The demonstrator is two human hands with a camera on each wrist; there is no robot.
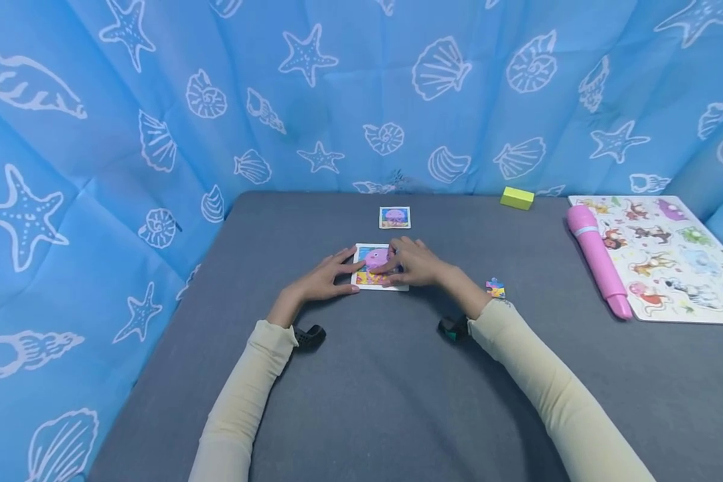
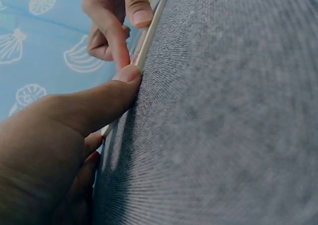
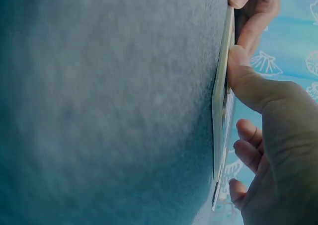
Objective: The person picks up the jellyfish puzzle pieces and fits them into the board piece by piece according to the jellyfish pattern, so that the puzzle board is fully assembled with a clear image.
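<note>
A small jigsaw puzzle (image 1: 365, 276) in a white frame tray lies flat on the table between both hands, with a pink sea creature on a blue and yellow ground. My left hand (image 1: 325, 277) holds its left side, thumb (image 2: 130, 75) at the near edge and fingers toward the far corner. From the right, my right hand (image 1: 417, 262) presses index finger and thumb (image 3: 240, 61) onto the puzzle's face; its other fingers are bent above and hold nothing. The right hand covers part of the picture. A loose jigsaw piece (image 1: 495, 288) lies beside the right wrist.
Behind the puzzle lies a small picture card (image 1: 394, 217) of a similar pink creature. A yellow-green block (image 1: 517, 198) stands at the table's back edge. To the right, a thick pink pen (image 1: 599, 260) rests beside a white animal board (image 1: 693, 268). A blue shell-patterned curtain (image 1: 361, 100) hangs behind.
</note>
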